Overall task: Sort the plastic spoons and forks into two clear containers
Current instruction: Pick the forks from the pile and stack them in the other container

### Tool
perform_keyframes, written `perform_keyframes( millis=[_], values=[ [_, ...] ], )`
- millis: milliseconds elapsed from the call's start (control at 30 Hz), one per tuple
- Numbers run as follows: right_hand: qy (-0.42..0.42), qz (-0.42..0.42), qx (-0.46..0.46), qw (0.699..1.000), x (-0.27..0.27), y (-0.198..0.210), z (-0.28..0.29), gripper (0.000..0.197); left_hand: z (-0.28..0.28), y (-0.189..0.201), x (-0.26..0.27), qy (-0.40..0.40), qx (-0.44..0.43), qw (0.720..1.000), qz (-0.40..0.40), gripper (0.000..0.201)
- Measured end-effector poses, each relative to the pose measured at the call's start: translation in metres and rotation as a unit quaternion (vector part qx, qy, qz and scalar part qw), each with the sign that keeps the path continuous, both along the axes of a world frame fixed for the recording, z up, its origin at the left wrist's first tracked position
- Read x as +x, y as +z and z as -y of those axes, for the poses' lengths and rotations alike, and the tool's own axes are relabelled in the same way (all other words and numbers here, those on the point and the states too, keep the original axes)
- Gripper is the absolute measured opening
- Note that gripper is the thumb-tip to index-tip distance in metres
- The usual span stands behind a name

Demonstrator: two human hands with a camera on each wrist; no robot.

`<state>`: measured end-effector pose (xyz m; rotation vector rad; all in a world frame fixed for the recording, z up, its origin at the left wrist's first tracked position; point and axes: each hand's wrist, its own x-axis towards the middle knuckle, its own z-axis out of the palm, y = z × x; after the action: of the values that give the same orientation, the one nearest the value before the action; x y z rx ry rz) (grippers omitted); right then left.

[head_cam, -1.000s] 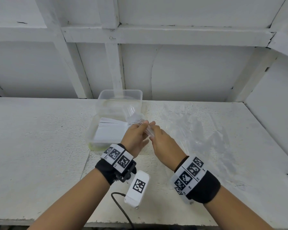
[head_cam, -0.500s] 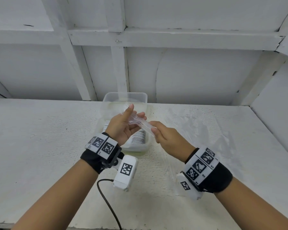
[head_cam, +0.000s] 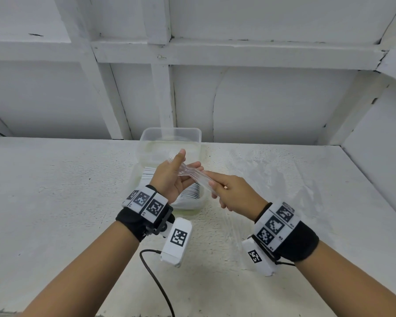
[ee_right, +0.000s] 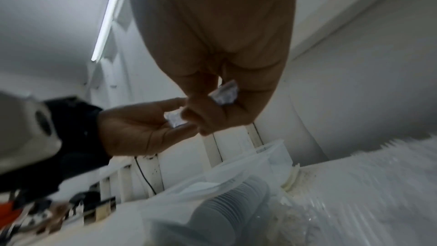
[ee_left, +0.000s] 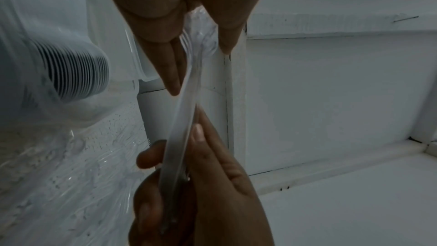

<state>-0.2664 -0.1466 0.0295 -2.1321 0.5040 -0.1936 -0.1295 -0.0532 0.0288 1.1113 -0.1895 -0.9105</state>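
Note:
Both hands hold one bundle of clear plastic forks [head_cam: 193, 176] in the air above the near clear container [head_cam: 192, 203]. My left hand [head_cam: 181, 167] has the tine end [ee_left: 194, 42] between its raised thumb and its fingers. My right hand [head_cam: 215, 187] grips the handle end [ee_right: 224, 93], with fingers and thumb curled round it. A packed stack of white spoons [head_cam: 191, 193] lies in the near container and also shows as the spoon stack [ee_left: 78, 76]. The far clear container [head_cam: 172, 143] stands behind it, and I cannot tell what it holds.
Several loose clear pieces of cutlery [head_cam: 268, 179] lie on the white table [head_cam: 55, 202] to the right of the containers, hard to tell apart. A black cable [head_cam: 156, 277] runs from my left wrist toward the table's front edge. White walls close off the back and right.
Both hands rose from the table beside the containers with the bundle. My left hand turned palm-up, thumb raised, and the bundle now stretches between the two hands above the near container.

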Motion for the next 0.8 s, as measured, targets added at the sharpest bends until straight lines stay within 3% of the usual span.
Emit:
perform_keyframes(
  millis=[133,267,467,533,633,800],
  values=[
    [0.033,0.013,-0.139,0.99,0.0,-0.005,-0.006,0.038,0.003,-0.005,0.001,-0.001,0.018,1.0,-0.002,0.026],
    [0.036,-0.028,-0.226,0.973,0.006,-0.016,-0.004,0.037,0.008,-0.003,0.005,-0.001,0.019,1.0,-0.012,0.028],
    [0.036,-0.069,-0.38,0.922,0.032,0.007,0.011,0.041,0.019,0.01,0.023,0.027,-0.02,0.998,-0.044,0.037],
    [0.043,-0.06,-0.346,0.935,0.045,0.017,0.013,0.043,0.022,0.017,0.034,0.043,-0.029,0.998,-0.042,0.037],
    [0.027,-0.006,-0.222,0.975,0.063,0.026,0.018,0.037,0.023,0.025,0.053,0.045,-0.045,0.997,-0.038,0.031],
    [0.021,-0.034,-0.023,0.999,0.093,0.024,0.029,0.022,0.026,0.023,0.079,0.027,-0.046,0.999,0.001,0.028]
  ],
)
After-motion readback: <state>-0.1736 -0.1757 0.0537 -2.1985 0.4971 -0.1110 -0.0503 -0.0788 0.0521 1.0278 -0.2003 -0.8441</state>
